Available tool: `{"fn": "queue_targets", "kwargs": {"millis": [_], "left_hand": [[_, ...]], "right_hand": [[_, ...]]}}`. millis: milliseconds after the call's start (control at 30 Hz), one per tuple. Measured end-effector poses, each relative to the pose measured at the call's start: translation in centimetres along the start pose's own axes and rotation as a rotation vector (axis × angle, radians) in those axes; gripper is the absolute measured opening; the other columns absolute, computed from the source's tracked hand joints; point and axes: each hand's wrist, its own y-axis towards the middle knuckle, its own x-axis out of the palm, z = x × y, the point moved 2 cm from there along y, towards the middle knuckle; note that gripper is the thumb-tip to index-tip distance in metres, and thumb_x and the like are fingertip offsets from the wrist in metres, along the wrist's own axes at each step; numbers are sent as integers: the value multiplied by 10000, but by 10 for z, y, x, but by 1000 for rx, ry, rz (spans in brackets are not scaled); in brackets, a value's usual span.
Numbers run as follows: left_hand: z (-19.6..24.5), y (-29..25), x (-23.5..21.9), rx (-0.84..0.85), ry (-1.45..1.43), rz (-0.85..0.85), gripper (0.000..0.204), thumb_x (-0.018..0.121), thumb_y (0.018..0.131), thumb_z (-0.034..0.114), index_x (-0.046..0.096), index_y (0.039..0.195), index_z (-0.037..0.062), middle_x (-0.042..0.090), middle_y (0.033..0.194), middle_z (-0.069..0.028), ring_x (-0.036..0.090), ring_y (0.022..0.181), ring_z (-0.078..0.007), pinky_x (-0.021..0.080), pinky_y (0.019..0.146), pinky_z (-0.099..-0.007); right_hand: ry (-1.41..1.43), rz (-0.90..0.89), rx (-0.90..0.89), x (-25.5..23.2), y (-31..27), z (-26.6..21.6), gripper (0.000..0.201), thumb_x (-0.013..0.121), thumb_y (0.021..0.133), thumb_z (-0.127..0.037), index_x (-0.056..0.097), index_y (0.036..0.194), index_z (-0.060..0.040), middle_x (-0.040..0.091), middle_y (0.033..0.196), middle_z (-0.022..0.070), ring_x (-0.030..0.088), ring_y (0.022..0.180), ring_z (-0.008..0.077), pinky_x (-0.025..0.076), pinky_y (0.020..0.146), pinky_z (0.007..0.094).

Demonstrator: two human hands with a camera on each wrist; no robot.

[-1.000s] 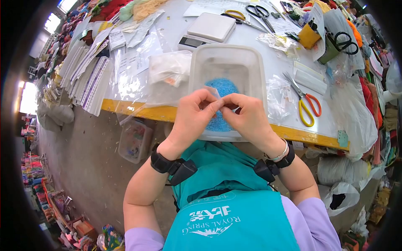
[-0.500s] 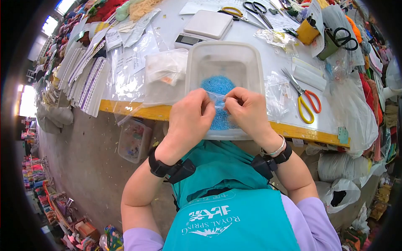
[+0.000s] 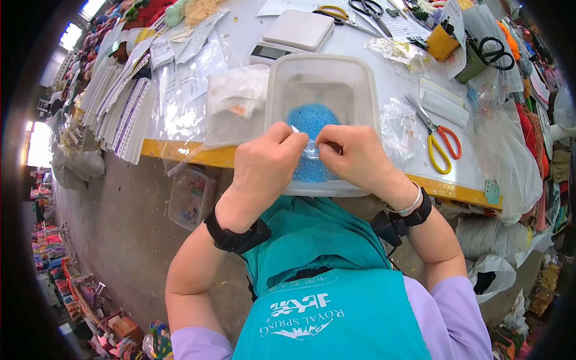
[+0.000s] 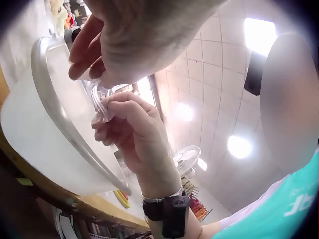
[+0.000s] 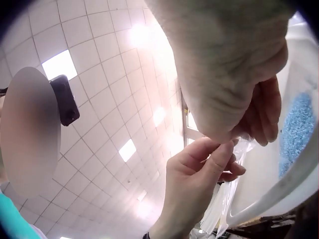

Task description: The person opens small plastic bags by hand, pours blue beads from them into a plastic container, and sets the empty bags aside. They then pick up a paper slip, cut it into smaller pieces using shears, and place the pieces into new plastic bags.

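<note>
Both hands pinch a small clear plastic bag (image 3: 310, 150) between them, over the near half of a translucent tub (image 3: 371, 90). The left hand (image 3: 264, 165) grips the bag's left side with curled fingers; the right hand (image 3: 360, 157) pinches its right side. Blue beads (image 3: 313, 117) lie in the tub behind and below the bag. In the left wrist view the crinkled plastic (image 4: 101, 102) stretches between the fingertips of both hands. From the right wrist, blue beads (image 5: 297, 129) show inside the tub beside the right hand (image 5: 224, 74). Whether the bag holds anything, I cannot tell.
Behind the tub stands a scale (image 3: 300, 30). Scissors with red and yellow handles (image 3: 441, 144) lie to the right. Left of the tub are a bag of white packets (image 3: 240, 93) and stacked cards (image 3: 129, 123). A yellow edge (image 3: 204, 155) borders the table.
The hands were close together, fingertips touching, and have moved slightly apart with the clear plastic spread between them. The left hand has shifted a little left. More of the bag shows.
</note>
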Motion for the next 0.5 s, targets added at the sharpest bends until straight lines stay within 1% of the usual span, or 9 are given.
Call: {"fn": "queue_targets", "kwargs": {"millis": [33, 67, 133, 167, 267, 367, 467, 500], "left_hand": [[-1, -1, 1, -17, -31, 16, 143, 714, 888, 63, 744, 1027, 65, 671, 868, -96, 677, 721, -290, 533, 634, -379], [-3, -1, 1, -33, -62, 34, 137, 712, 892, 65, 749, 1024, 56, 671, 861, -101, 676, 714, -284, 528, 631, -374], [-10, 0, -6, -142, -130, 32, 130, 708, 900, 66, 757, 1016, 39, 667, 845, -108, 661, 696, -263, 509, 622, -356], [-11, 1, -10, -196, -166, 31, 128, 705, 903, 67, 761, 1012, 30, 665, 836, -112, 654, 686, -253, 500, 618, -346], [-10, 5, -17, -281, -193, 2, 119, 701, 901, 65, 772, 985, 17, 662, 812, -119, 632, 675, -226, 476, 614, -321], [-9, 6, -17, -296, -225, -33, 118, 705, 884, 78, 772, 957, 15, 657, 788, -116, 624, 669, -226, 473, 608, -329], [-13, 7, -12, -324, -210, -102, 142, 695, 868, 91, 771, 959, 13, 657, 781, -120, 635, 658, -231, 481, 610, -343], [-16, 7, -9, -341, -219, -122, 151, 690, 865, 95, 767, 960, 6, 664, 783, -125, 644, 660, -234, 488, 617, -344]], "right_hand": [[31, -27, -2, -1, 1, 0, 114, 648, 841, -132, 708, 841, -35, 676, 735, 177, 660, 671, 373, 531, 615, 427], [99, -44, 56, -3, 4, 1, 113, 648, 845, -121, 710, 858, -28, 685, 760, 182, 668, 694, 372, 535, 632, 425], [235, -79, 175, -10, 14, 8, 115, 649, 853, -99, 713, 893, -12, 703, 808, 191, 683, 740, 370, 542, 666, 422], [-3, -72, 1, -12, 20, 23, 186, 654, 876, -48, 722, 1046, -17, 726, 906, 152, 686, 730, 218, 552, 703, 330], [-293, -160, -131, -1, 34, 41, 190, 665, 852, -52, 723, 1032, -33, 709, 939, 157, 701, 837, 293, 560, 736, 385], [-452, -311, -167, 15, 44, 38, 178, 687, 823, -74, 724, 997, -62, 683, 920, 155, 682, 914, 354, 554, 753, 438], [-545, -384, -190, 31, 49, 47, 171, 712, 809, -105, 723, 978, -83, 658, 883, 148, 676, 937, 353, 546, 740, 457], [-539, -385, -196, 32, 51, 48, 140, 706, 799, -102, 719, 936, -74, 674, 873, 150, 685, 910, 357, 553, 743, 453]]}}
